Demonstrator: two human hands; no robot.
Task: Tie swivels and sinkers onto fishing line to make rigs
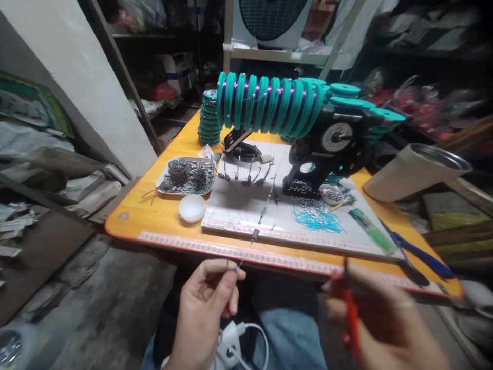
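Note:
My left hand (210,295) is closed in a pinch just in front of the table's near edge. Between its thumb and forefinger is a thin purple line (240,265), too fine to follow far. Over to the right, my right hand (385,313) is blurred by motion and wrapped round a red-handled tool (352,313) with a dark tip, which looks like pliers. A dark wire-like rig (263,208) hangs above the board, and a small grey weight (254,235) shows below it, near the ruler strip.
Teal spools (269,105) with purple line sit on a black machine (331,144). A tray (159,191) of metal parts, white cup (191,208), blue-cut pieces (318,218), green box (372,231), blue-handled scissors (423,254) and cardboard tube (408,174) surround the white board (231,210).

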